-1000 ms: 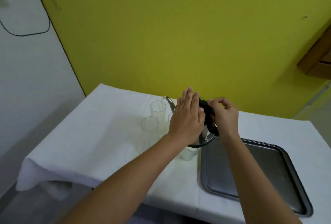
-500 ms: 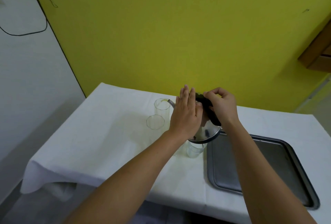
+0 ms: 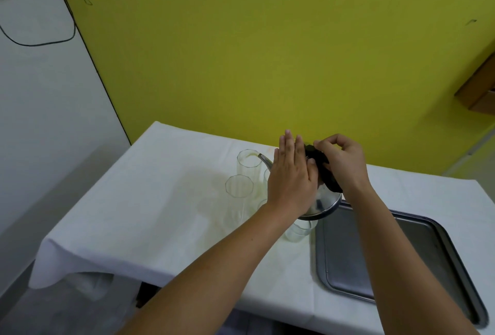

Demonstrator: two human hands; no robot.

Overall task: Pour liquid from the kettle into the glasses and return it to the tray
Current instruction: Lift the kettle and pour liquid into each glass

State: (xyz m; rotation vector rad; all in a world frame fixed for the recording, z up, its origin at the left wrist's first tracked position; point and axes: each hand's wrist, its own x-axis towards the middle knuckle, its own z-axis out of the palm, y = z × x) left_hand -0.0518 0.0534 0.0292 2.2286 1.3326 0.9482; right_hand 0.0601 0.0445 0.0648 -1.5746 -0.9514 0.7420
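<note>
A steel kettle (image 3: 325,200) with a black handle is held tilted above the white-clothed table, its spout (image 3: 263,159) over the rim of the far glass (image 3: 247,164). My right hand (image 3: 341,164) grips the black handle. My left hand (image 3: 293,176) lies flat on the kettle's top with fingers straight. A second clear glass (image 3: 239,187) stands just in front of the far one. Another glass (image 3: 298,230) stands under the kettle's base, partly hidden. A further glass behind my left hand is mostly hidden. The grey metal tray (image 3: 388,254) lies to the right.
The table (image 3: 160,214) stands against a yellow wall, with its cloth hanging over the left and front edges. A wooden shelf (image 3: 479,88) juts out at the upper right. A black cable runs down the white wall at the left.
The kettle has tipped further to the left, and its spout has come over the far glass. Both hands keep their hold. The view has shifted a little.
</note>
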